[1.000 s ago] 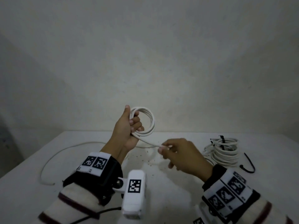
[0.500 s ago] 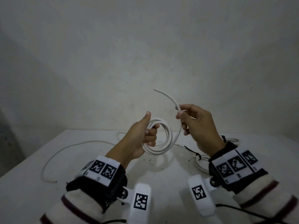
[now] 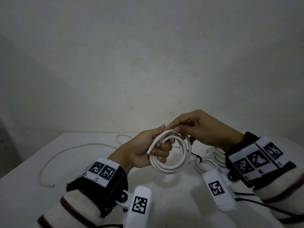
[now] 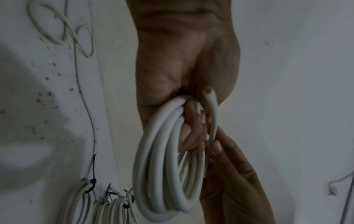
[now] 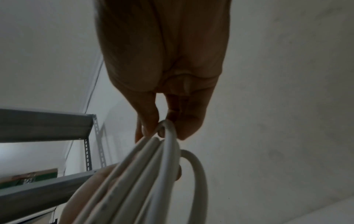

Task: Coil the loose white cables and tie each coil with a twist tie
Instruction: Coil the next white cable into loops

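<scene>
Above the white bench [image 3: 29, 191], I see the left hand [image 3: 144, 152] with fingers curled through a coil of thick white cable [image 3: 179, 163], gripping its loops. The right hand [image 3: 202, 129], at one o'clock from the coil, pinches the topmost turn between thumb and fingertips. At three o'clock on the bench lie bundled white cable coils bound with black ties [image 3: 212, 155]. A loose thin white cable [image 3: 69, 149] trails toward nine o'clock.
</scene>
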